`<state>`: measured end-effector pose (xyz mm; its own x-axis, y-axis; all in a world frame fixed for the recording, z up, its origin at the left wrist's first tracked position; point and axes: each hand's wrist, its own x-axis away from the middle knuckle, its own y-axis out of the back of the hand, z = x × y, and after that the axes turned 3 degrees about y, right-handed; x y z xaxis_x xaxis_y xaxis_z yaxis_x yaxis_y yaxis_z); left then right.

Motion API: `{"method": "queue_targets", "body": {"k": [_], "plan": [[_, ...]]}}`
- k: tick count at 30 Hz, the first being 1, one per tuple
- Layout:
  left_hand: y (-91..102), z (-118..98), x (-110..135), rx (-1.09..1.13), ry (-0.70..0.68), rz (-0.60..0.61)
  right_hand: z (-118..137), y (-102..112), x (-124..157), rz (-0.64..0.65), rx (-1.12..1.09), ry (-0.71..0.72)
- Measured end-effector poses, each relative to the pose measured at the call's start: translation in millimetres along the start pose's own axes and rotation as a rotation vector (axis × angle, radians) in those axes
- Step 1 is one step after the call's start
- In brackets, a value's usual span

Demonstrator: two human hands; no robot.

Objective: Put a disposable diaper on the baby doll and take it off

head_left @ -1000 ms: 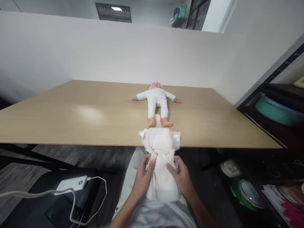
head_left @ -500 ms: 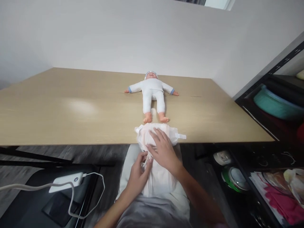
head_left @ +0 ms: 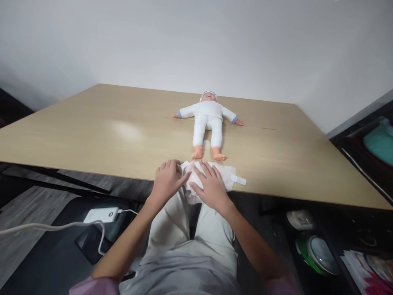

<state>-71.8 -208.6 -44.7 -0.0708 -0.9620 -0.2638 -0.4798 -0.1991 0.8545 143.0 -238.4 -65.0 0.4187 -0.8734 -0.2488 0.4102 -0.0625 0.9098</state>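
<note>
A baby doll (head_left: 208,122) in a white suit lies face up on the light wooden table (head_left: 92,135), arms spread, feet toward me. Just short of its feet a white diaper (head_left: 227,175) lies at the table's near edge, one fastening tab sticking out to the right. My left hand (head_left: 167,181) rests on the diaper's left end, fingers curled over it. Flat on the middle of the diaper lies my right hand (head_left: 208,186), its fingers stretched out. My lap in light trousers shows below the table edge.
A white wall stands behind the table. At the right a dark shelf unit (head_left: 362,139) holds a teal tub and, lower down, bowls and coloured items. A white power bank (head_left: 101,214) with a cable lies on a black seat at the lower left.
The diaper has gone from my lap up onto the table edge. Both hands moved forward with it; the right hand now lies flat on it and the left has come up beside it.
</note>
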Motion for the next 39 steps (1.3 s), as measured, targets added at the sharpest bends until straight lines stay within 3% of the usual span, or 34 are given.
{"method": "queue_targets", "body": {"k": [4,10,22,26,29,35,39], "plan": [[1.2,10.5,-12.9,0.035,0.03,0.076,-0.4,-1.9,0.2,-0.035,-0.014,-0.005],[2.9,33.6,-2.0,0.213,0.139,0.017,1.8,-1.6,1.4,-0.045,-0.01,-0.01],[-3.6,38.4,2.8,0.388,0.226,-0.119,3.6,1.9,2.4,-0.023,0.047,-0.01],[-0.9,46.2,2.3,0.31,0.1,-0.168,3.7,2.4,1.6,0.005,0.058,-0.016],[2.6,50.9,-14.3,0.176,-0.035,-0.224,2.1,3.8,0.8,0.035,0.064,-0.009],[-3.4,34.8,-106.2,-0.136,-0.47,-0.101,-7.9,11.5,-5.6,0.11,0.056,0.069],[-12.8,6.5,-163.3,-0.395,-0.854,0.11,-14.4,13.9,-9.5,0.125,0.034,0.109]]}}
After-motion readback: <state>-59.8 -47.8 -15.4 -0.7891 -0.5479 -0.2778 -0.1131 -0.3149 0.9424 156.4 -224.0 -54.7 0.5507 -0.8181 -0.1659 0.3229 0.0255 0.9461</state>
